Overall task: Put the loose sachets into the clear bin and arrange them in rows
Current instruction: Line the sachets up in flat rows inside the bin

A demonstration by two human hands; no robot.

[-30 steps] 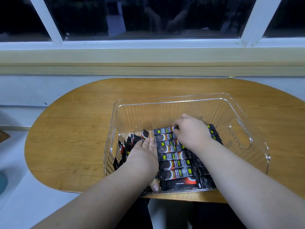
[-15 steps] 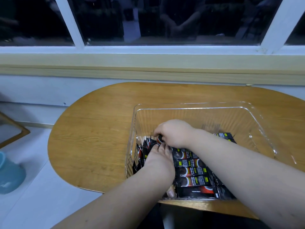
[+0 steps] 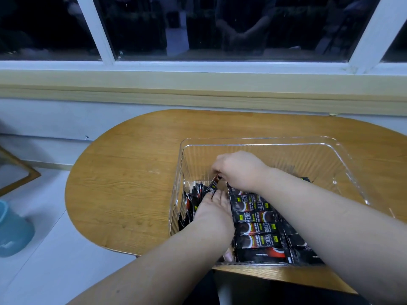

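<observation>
head view. the clear bin (image 3: 253, 140) stands on the wooden table (image 3: 132, 172) below a window (image 3: 215, 64). inside it we see a row of sachets (image 3: 255, 219) lying flat and overlapped, and a group of upright sachets (image 3: 193, 199) against the left wall. the left hand (image 3: 211, 210), fingers straight and together, rests flat between the two groups. the right hand (image 3: 237, 170), fingers curled, pinches the top end of a tilted sachet (image 3: 213, 187) just beyond the left fingertips.
</observation>
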